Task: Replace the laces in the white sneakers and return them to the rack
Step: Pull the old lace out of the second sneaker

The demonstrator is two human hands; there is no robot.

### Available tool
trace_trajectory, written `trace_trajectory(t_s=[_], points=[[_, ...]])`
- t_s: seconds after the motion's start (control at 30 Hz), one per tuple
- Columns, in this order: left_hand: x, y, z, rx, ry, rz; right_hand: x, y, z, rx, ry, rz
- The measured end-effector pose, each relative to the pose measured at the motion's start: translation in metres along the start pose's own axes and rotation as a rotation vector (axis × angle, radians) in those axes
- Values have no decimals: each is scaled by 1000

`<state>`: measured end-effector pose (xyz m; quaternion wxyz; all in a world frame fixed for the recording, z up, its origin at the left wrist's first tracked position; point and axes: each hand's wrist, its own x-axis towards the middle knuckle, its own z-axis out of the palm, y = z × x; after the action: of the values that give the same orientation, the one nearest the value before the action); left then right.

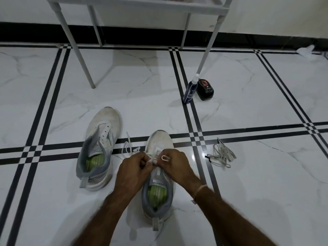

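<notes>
Two sneakers [101, 139], perhaps two laces [128, 145]

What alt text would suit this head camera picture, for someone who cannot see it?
A person's left hand and right hand pinch a white lace over the near sneaker on a tiled floor. A second sneaker without laces stands to its left; a loose lace bundle lies to its right. Behind are a blue bottle and a white rack.

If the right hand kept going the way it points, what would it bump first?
Most likely the left hand: the right hand points leftward across the sneaker, and both pinch the lace close together. Depth is hard to judge.
</notes>
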<state>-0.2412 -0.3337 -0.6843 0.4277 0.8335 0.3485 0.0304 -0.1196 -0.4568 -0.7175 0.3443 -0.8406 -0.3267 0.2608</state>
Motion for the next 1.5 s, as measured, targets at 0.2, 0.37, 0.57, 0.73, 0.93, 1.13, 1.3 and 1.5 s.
trace_trajectory(t_s=[0.2, 0.37, 0.57, 0.73, 0.93, 1.13, 1.3, 1.5], points=[[-1, -8, -1, 2, 14, -21, -1, -13, -32, 1369, 149, 362], [-1, -6, 5, 4, 5, 5, -2, -5, -19, 241, -26, 55], [-1, -7, 0, 7, 8, -9, 0, -16, -17, 973, 168, 283], [-3, -8, 4, 12, 23, -12, -7, -8, -32, 723, 70, 171], [-1, -4, 4, 23, 17, -9, -2, -7, -4, 385, 105, 38], [-1, -8, 3, 17, 11, -25, -3, -11, -35, 1026, 88, 309], [-3, -4, 5, 62, 10, 5, -5, -5, -1, -25, 11, -28], [-5, -10, 2, 72, 27, -18, -5, -7, -52, 1239, 256, 377]])
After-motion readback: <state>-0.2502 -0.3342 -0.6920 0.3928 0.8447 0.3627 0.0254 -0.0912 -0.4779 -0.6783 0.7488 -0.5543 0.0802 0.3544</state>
